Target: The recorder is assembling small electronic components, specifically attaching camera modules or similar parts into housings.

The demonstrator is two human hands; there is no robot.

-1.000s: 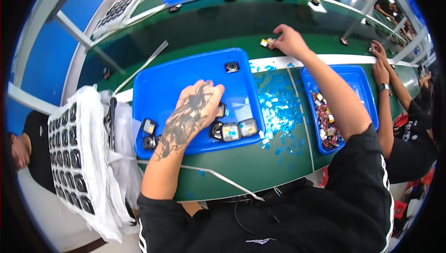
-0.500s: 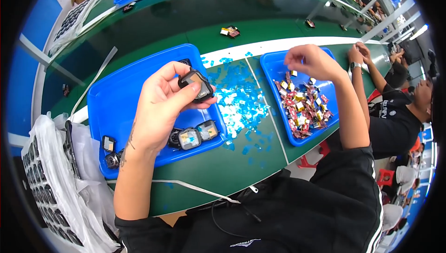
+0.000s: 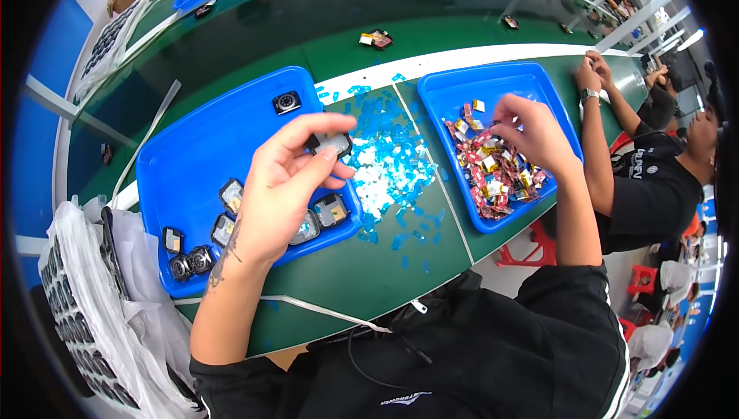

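My left hand [image 3: 277, 188] grips a black square watch case [image 3: 336, 144], tilted over the near right part of a blue tray [image 3: 185, 180]. Several more black watch cases [image 3: 331, 209] lie in that tray, some partly hidden by my left hand. Over a second blue tray [image 3: 516, 80] on the right, my right hand [image 3: 535, 132] is bent down with its fingertips pinched at a pile of small parts [image 3: 493, 169]. These are dark red flat pieces with silver and yellow blocks. Whatever sits between those fingertips cannot be made out.
Scattered blue film scraps [image 3: 392, 165] cover the green table between the trays. Behind runs a green conveyor belt [image 3: 254, 49] carrying a few loose parts. White-wrapped stacked trays [image 3: 92, 296] stand at the left. A co-worker's arms [image 3: 596, 111] are close by on the right.
My right hand has lowered from above the right tray to the parts pile. The left hand, still holding the watch case, has shifted slightly down and turned the case. The view has shifted a little.
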